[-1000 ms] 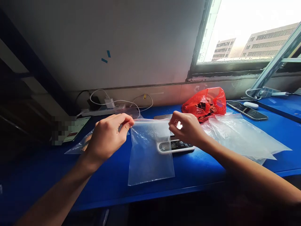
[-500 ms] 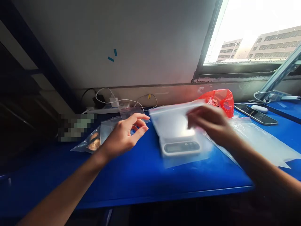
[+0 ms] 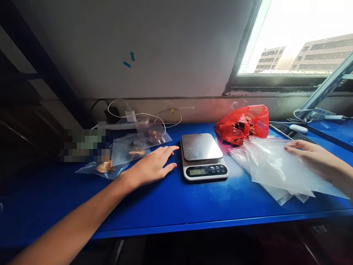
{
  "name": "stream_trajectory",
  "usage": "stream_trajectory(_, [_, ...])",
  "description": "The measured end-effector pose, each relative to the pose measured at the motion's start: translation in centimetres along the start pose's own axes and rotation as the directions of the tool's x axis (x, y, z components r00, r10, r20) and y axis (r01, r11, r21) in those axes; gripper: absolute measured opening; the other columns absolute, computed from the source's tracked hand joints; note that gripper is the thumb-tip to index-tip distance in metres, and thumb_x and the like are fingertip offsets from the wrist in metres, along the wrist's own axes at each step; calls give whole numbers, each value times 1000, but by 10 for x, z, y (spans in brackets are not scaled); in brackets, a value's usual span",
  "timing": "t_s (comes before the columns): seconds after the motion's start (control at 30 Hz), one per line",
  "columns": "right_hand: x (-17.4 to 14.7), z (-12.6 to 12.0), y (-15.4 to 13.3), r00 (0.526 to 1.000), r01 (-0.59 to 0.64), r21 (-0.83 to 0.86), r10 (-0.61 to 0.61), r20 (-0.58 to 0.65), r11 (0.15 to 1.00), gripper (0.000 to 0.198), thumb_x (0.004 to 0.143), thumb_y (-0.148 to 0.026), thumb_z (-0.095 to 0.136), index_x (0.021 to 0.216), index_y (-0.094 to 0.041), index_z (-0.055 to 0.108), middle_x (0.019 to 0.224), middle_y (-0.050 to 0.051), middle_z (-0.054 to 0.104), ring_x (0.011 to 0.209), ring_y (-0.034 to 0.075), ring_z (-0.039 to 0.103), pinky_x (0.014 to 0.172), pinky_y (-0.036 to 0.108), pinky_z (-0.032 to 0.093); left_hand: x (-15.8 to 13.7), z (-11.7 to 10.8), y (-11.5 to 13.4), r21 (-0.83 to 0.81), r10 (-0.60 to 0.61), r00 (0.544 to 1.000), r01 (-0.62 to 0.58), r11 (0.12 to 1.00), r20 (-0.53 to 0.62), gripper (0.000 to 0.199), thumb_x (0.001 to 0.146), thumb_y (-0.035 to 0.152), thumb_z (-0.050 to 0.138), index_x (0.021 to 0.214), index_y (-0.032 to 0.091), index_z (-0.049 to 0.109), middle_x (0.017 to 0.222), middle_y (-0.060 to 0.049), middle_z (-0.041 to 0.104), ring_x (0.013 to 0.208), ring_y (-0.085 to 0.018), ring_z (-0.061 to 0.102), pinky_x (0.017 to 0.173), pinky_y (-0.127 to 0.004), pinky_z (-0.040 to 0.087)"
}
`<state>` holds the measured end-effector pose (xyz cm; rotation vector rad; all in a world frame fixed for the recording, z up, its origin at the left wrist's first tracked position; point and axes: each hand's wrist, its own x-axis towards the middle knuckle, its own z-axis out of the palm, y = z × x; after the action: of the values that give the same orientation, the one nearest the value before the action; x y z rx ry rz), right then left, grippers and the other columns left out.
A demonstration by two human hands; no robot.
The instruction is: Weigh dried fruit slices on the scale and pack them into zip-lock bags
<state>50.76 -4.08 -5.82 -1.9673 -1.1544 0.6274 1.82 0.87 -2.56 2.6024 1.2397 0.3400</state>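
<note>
My left hand is open beside the digital kitchen scale, its fingers stretched toward the scale's left edge and holding nothing. The scale has a bare steel plate and a lit display that appears to read 0.0. To the right, my right hand pinches the edge of a clear plastic zip bag. That bag lies over several other flat clear bags on the blue table. Behind the scale sits a red plastic bag, its mouth open, with brown dried pieces inside.
Left of the scale lie clear bags with brown dried pieces. Behind them are a power strip and a white charger with cables. A phone and a white earbud case rest at the back right. The blue table's front edge runs below.
My right hand has carried the clear bag from over the scale to the bags on the right, uncovering the scale. My left hand has lowered slightly, its fingers straighter.
</note>
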Motion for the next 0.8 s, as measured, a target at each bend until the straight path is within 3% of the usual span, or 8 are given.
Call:
stream_trajectory(0.07, [-12,21,-18,996,-44,-8,45,78,999,26,73,-45,63,87,-25,59,72,2,61,53,16,54,46,27,41,0,-1,2,2,-28,999,28,1000,26,54,92,38,49,141,19,35,128,-12,56,119,-27,55,102,-44,45])
stream_trajectory(0.17, [-16,36,-38,998,-6,-145,15,62,989,26,75,-45,59,89,-22,58,72,1,60,55,15,51,47,25,38,-1,-2,3,-15,-56,997,57,998,53,64,94,44,46,147,19,22,132,-15,53,125,-27,52,105,-46,43])
stream_trajectory(0.27, [-7,30,-47,989,149,-272,-143,42,951,22,79,-42,54,88,-22,57,79,3,62,68,17,55,56,26,42,-3,-1,0,-22,-40,996,41,999,75,69,95,48,43,150,22,10,141,-16,45,129,-27,49,106,-46,42])
stream_trajectory(0.37, [7,15,-57,937,347,-296,-315,151,890,21,79,-41,53,89,-23,58,92,4,64,87,19,57,72,27,47,-4,3,-6,6,21,998,-21,1000,59,68,95,49,45,149,25,11,150,-14,36,131,-28,46,107,-47,41])
stream_trajectory(0.47, [14,11,-66,942,307,-247,-256,217,919,34,79,-52,55,97,-24,58,102,6,65,95,21,59,77,30,50,-5,4,-2,42,81,996,-79,996,-44,63,94,43,49,146,25,18,149,-13,38,129,-28,48,106,-48,42])
stream_trajectory(0.6, [12,15,-54,994,104,-212,-98,37,972,53,78,-61,59,116,-24,51,116,13,62,105,27,60,78,35,52,-10,7,44,95,290,913,-275,957,-287,38,95,26,45,132,17,41,125,-12,58,117,-25,56,104,-42,45])
stream_trajectory(0.67, [5,14,-38,997,65,-149,-71,-32,987,53,79,-59,60,119,-26,50,121,14,60,110,28,59,79,35,53,-11,14,78,80,434,878,-427,901,-202,37,94,26,47,128,13,46,125,-15,58,115,-24,56,102,-37,47])
stream_trajectory(0.8, [-18,9,-13,1000,2,177,0,-7,984,37,80,-51,61,110,-30,57,126,12,59,118,25,58,80,31,56,4,35,132,135,528,849,-524,841,3,47,90,36,54,128,8,48,130,-24,53,119,-34,54,95,-43,49])
